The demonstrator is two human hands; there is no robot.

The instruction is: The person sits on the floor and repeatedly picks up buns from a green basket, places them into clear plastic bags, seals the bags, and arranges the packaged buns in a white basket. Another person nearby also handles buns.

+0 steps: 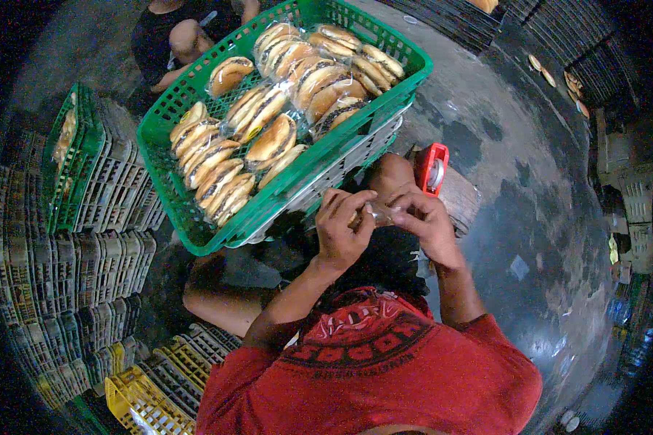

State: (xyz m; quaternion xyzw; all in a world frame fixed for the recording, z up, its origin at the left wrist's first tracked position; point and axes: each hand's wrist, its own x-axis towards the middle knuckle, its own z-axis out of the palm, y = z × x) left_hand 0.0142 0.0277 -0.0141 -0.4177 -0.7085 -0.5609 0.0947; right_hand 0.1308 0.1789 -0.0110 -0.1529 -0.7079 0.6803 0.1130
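Note:
Both my hands are raised in front of my shirt, close to the basket's near right corner. My left hand [343,226] pinches one side of a small piece of clear plastic wrapping [383,214]. Its other side is between the bent fingers of my right hand [426,220]. Whether anything is inside the wrapping is hidden by my fingers. Just beyond my right hand stands a red tape dispenser [432,168] with a roll of tape in it. Ahead and to the left, a green plastic basket [268,206] holds many filled buns [272,141], several in clear wrappers.
Grey crates [116,170] are stacked along the left, with a yellow crate [141,399] low down. Another person [189,43] sits beyond the basket. Dark slatted racks [450,22] stand far right, above the stained concrete floor [530,217].

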